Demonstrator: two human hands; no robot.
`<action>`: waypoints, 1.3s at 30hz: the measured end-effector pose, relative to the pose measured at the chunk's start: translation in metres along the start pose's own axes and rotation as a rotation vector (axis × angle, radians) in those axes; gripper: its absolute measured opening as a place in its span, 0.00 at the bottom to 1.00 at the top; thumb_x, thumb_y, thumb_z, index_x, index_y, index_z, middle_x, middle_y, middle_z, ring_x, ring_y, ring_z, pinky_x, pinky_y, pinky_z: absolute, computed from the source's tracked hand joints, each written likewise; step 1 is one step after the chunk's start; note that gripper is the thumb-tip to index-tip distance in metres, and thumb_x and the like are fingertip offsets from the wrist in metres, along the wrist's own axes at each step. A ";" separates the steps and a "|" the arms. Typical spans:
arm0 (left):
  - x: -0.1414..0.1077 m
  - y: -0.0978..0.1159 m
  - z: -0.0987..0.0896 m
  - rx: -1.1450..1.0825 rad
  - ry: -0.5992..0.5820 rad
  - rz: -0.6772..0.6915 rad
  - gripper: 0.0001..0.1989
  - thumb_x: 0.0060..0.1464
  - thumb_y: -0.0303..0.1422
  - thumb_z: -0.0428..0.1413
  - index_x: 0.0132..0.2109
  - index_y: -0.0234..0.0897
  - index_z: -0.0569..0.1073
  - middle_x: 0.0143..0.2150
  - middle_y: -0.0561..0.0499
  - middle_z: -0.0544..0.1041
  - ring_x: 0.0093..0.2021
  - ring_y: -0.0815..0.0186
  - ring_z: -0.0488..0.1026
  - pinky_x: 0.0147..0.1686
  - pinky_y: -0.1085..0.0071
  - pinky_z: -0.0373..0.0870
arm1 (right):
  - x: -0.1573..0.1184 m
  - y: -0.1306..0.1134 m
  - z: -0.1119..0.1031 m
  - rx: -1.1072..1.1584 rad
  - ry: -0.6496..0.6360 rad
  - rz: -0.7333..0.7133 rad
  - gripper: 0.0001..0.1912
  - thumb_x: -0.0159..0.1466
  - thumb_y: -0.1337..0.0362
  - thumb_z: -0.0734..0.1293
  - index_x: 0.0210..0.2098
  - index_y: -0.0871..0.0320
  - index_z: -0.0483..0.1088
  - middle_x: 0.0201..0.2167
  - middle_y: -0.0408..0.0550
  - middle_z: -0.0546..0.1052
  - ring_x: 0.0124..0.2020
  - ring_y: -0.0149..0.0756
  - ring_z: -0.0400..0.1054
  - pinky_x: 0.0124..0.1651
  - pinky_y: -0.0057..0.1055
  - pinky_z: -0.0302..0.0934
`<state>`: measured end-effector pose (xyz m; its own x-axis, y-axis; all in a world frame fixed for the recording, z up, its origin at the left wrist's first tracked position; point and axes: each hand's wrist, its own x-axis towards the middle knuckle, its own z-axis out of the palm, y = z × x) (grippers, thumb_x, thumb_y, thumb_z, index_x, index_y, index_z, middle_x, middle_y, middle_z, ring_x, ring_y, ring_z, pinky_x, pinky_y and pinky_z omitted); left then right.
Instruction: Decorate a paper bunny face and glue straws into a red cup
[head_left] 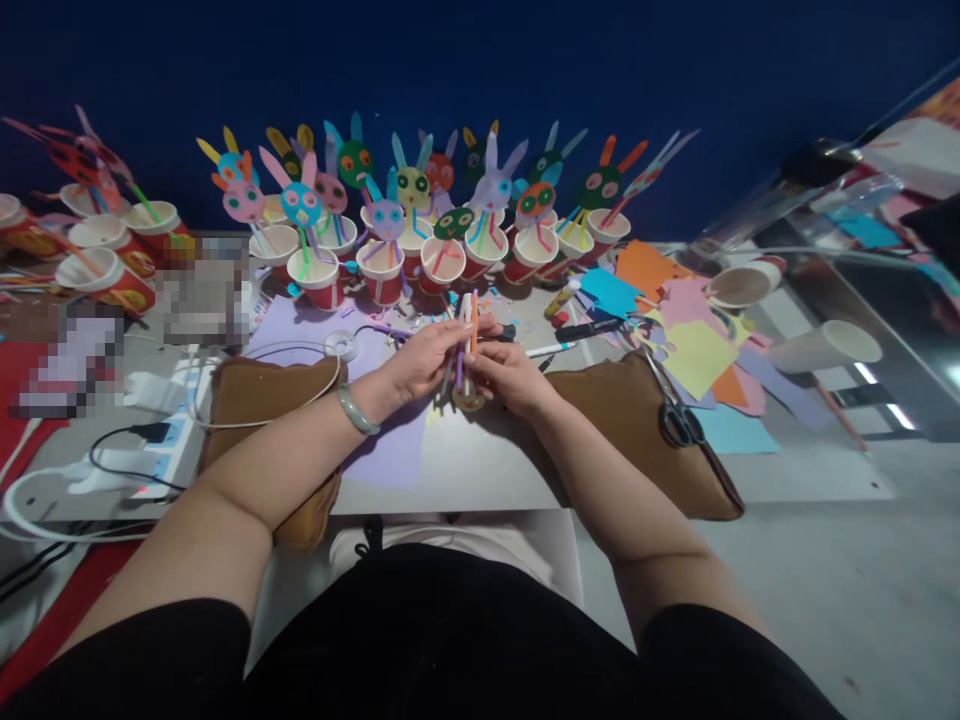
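Both my hands meet over the middle of the table around a small bundle of coloured straws (474, 308), among them white, orange and purple ones, standing roughly upright. My left hand (429, 358), with a bangle on its wrist, grips the bundle from the left. From the right, my right hand (508, 375) pinches it lower down. A small yellowish round piece (469, 401) shows just below the straws; whether it is attached cannot be made out. Purple paper (382, 455) lies beneath and left of my left hand.
Red-and-white paper cups (380, 270) with paper rabbit figures (387, 218) line the back. Coloured paper pieces (697, 350), scissors (681, 425) and tipped cups (832, 345) are at right. Brown cushions (622, 435) flank my arms. A power strip (176, 435) with cables lies left.
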<state>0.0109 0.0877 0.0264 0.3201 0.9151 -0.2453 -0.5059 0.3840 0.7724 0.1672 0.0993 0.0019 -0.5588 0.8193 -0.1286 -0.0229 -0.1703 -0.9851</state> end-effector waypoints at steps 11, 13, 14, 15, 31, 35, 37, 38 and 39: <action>0.006 0.008 -0.024 0.422 0.148 0.496 0.15 0.61 0.32 0.57 0.53 0.33 0.78 0.52 0.41 0.81 0.50 0.62 0.80 0.53 0.66 0.74 | 0.001 -0.006 -0.004 0.230 -0.073 0.039 0.19 0.57 0.50 0.76 0.37 0.61 0.79 0.28 0.47 0.83 0.13 0.19 0.57 0.16 0.22 0.51; 0.003 0.016 -0.029 0.554 0.244 0.713 0.16 0.62 0.33 0.56 0.55 0.38 0.78 0.57 0.44 0.79 0.50 0.64 0.79 0.55 0.68 0.73 | 0.001 -0.008 -0.006 0.244 -0.062 0.041 0.18 0.57 0.51 0.75 0.37 0.61 0.79 0.27 0.47 0.83 0.13 0.19 0.56 0.16 0.22 0.50; 0.001 0.020 -0.030 0.564 0.265 0.748 0.18 0.62 0.32 0.55 0.58 0.42 0.76 0.59 0.45 0.77 0.46 0.66 0.79 0.51 0.70 0.74 | 0.001 -0.009 -0.006 0.253 -0.058 0.039 0.18 0.57 0.51 0.75 0.37 0.61 0.79 0.27 0.46 0.83 0.13 0.19 0.56 0.16 0.22 0.50; -0.001 0.023 -0.029 0.543 0.284 0.749 0.21 0.63 0.31 0.54 0.62 0.45 0.72 0.60 0.46 0.77 0.41 0.70 0.79 0.45 0.73 0.74 | 0.001 -0.009 -0.007 0.261 -0.060 0.040 0.18 0.57 0.52 0.75 0.37 0.61 0.79 0.27 0.46 0.83 0.13 0.19 0.56 0.16 0.22 0.50; -0.010 0.011 -0.001 0.249 0.088 0.085 0.10 0.53 0.32 0.66 0.32 0.32 0.74 0.23 0.57 0.72 0.20 0.78 0.66 0.22 0.80 0.64 | -0.002 -0.007 0.001 0.185 -0.158 0.057 0.22 0.59 0.47 0.75 0.37 0.62 0.77 0.26 0.47 0.81 0.13 0.20 0.57 0.17 0.22 0.53; -0.010 0.019 0.002 0.212 0.145 0.018 0.07 0.59 0.30 0.61 0.34 0.31 0.76 0.19 0.59 0.69 0.15 0.81 0.59 0.17 0.82 0.55 | -0.001 -0.009 -0.001 0.241 -0.162 0.146 0.30 0.62 0.39 0.66 0.37 0.63 0.78 0.25 0.52 0.82 0.13 0.25 0.60 0.17 0.25 0.56; -0.010 0.021 0.002 0.211 0.142 -0.005 0.07 0.61 0.30 0.60 0.34 0.31 0.77 0.17 0.59 0.67 0.14 0.80 0.59 0.15 0.82 0.51 | -0.001 -0.010 -0.002 0.256 -0.182 0.163 0.30 0.63 0.40 0.65 0.38 0.64 0.78 0.26 0.53 0.82 0.13 0.26 0.61 0.16 0.25 0.57; -0.010 0.022 0.002 0.211 0.142 -0.008 0.07 0.61 0.30 0.60 0.35 0.31 0.77 0.17 0.59 0.67 0.15 0.80 0.59 0.15 0.82 0.50 | -0.001 -0.010 -0.003 0.255 -0.183 0.155 0.28 0.63 0.42 0.66 0.38 0.64 0.78 0.26 0.54 0.83 0.14 0.26 0.62 0.17 0.25 0.57; -0.010 0.022 0.002 0.211 0.144 -0.005 0.06 0.60 0.29 0.60 0.35 0.31 0.77 0.17 0.59 0.66 0.15 0.80 0.59 0.15 0.82 0.50 | -0.001 -0.009 -0.003 0.248 -0.181 0.140 0.27 0.62 0.44 0.67 0.39 0.64 0.78 0.27 0.53 0.83 0.14 0.26 0.62 0.17 0.25 0.58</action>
<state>-0.0023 0.0871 0.0471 0.1973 0.9270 -0.3189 -0.3211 0.3685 0.8724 0.1710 0.1016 0.0110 -0.7085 0.6718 -0.2160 -0.1246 -0.4204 -0.8988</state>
